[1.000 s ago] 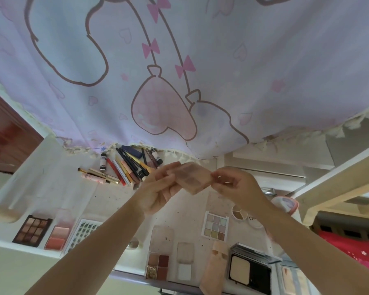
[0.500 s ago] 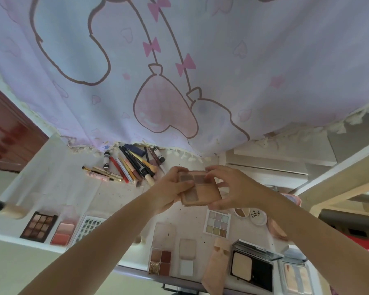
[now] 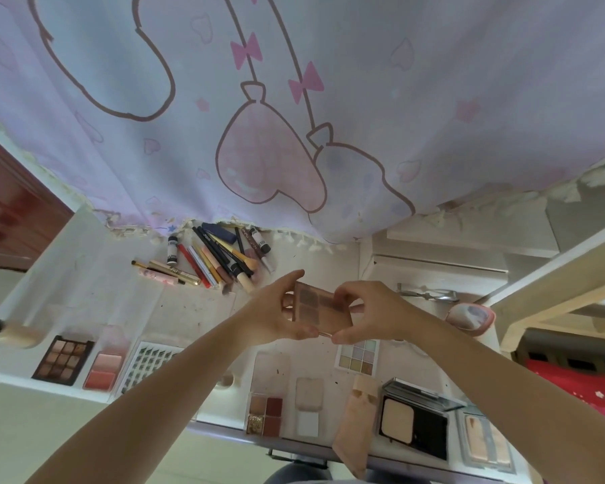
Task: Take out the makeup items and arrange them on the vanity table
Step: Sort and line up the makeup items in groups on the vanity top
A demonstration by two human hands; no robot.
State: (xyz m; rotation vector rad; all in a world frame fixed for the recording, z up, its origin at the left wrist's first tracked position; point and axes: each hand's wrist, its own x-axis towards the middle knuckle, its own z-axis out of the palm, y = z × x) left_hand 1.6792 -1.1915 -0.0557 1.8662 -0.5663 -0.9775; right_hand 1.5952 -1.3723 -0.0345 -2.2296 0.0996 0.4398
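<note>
Palette (image 3: 318,310), brown shades, pinched at its edges by left hand (image 3: 276,314) and right hand (image 3: 369,314) above vanity table (image 3: 196,312); step: placing; next, likely a free spot beside pastel palette (image 3: 357,356).

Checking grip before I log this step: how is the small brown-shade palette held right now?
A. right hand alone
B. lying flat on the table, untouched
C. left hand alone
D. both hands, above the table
D: the left hand and the right hand each grip an end of the small palette, held up over the vanity table.

Dark-handled brush (image 3: 0,328) cut by left edge
</note>
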